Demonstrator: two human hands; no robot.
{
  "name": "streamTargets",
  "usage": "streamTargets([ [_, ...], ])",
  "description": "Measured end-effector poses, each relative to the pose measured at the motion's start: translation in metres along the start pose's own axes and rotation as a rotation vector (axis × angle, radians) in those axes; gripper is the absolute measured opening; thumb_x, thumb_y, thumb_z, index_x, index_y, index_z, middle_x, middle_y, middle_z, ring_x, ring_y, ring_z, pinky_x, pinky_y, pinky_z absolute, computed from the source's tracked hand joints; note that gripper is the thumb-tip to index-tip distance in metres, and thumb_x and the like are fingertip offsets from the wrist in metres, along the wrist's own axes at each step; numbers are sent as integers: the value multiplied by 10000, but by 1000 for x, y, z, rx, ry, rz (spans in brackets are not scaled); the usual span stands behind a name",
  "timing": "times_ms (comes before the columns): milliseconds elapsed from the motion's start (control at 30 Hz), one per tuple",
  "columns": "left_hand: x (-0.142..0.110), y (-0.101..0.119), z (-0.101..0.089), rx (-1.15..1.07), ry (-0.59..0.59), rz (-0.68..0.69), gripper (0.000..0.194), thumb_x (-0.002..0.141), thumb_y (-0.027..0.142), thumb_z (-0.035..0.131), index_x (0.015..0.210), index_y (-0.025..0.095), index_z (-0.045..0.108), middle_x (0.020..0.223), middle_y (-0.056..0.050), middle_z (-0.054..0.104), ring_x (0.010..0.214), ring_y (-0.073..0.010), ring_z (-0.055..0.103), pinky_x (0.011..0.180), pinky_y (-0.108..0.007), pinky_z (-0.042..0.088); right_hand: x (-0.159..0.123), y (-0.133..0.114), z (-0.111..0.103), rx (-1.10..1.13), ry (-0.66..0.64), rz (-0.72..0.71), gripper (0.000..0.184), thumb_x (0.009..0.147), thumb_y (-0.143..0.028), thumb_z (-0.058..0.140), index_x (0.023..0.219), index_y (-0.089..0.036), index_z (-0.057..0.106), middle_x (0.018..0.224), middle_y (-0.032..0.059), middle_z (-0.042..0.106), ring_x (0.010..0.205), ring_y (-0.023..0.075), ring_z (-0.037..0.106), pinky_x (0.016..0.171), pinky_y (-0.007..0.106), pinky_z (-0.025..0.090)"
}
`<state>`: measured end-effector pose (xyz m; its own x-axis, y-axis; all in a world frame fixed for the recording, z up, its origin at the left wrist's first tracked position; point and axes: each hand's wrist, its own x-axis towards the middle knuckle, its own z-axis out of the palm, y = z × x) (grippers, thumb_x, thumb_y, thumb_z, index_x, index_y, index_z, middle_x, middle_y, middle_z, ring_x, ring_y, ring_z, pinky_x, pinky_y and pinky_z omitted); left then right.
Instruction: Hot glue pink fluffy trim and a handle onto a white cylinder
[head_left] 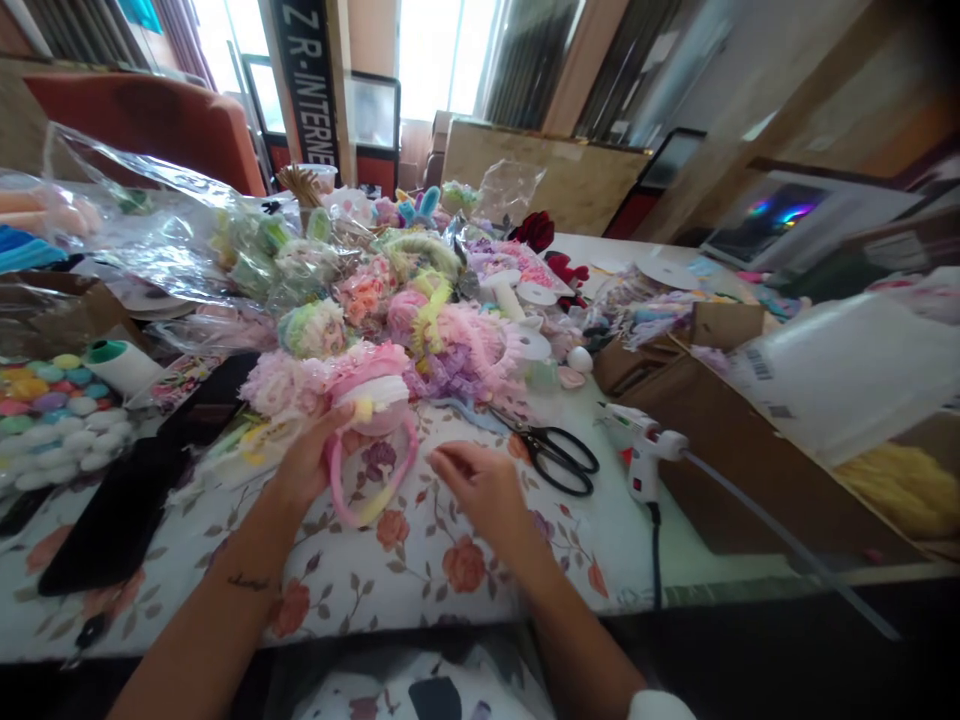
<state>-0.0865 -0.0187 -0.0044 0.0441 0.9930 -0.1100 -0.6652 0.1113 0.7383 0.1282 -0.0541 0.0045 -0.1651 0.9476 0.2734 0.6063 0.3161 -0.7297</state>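
Left hand: The person's left hand point(311, 458) is closed around the left edge of a pink round piece point(384, 405) with a white band, gripping it.
Held piece: It is above the middle of the table, just in front of the craft pile point(450, 300); a pink and yellow loop point(346, 512) extends from it toward the person.
Right hand: The right hand point(484, 485) is just right of the loop, apart from it, fingers curled and thumb close to the fingertips; whether it pinches anything small, I cannot tell.
Right side: Black-handled scissors point(574, 462) lie near the right hand; beyond them is a white glue gun point(643, 455), beside a cardboard box point(750, 465).
Table: A floral cloth point(420, 575) covers the front.
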Motion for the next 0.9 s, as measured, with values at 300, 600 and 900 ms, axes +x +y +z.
streamTargets([
  [300, 6, 3, -22, 65, -81, -118, 557, 757, 152, 735, 1297, 136, 598, 1113, -149, 740, 1069, -331, 688, 952, -441, 568, -17, 142, -107, -497, 11, 237, 413, 772, -415, 614, 1059, -129, 696, 1047, 171, 714, 959, 326, 669, 844, 439, 514],
  [600, 5, -5, -14, -107, -67, -225, 501, 822, 228, 664, 1291, 77, 577, 1118, -185, 730, 1118, -335, 663, 978, -496, 537, 8, 138, -110, -673, -233, 196, 204, 844, -344, 590, 881, -158, 664, 901, 145, 725, 834, 291, 680, 668, 343, 456],
  [900, 5, -3, -13, -65, -106, -219, 350, 762, 227, 722, 1082, 88, 686, 952, -144, 766, 965, -304, 717, 889, -425, 581, -8, 93, -142, -760, -232, 389, 403, 697, -510, 670, 971, -215, 650, 791, 119, 734, 730, 352, 681, 550, 351, 402],
])
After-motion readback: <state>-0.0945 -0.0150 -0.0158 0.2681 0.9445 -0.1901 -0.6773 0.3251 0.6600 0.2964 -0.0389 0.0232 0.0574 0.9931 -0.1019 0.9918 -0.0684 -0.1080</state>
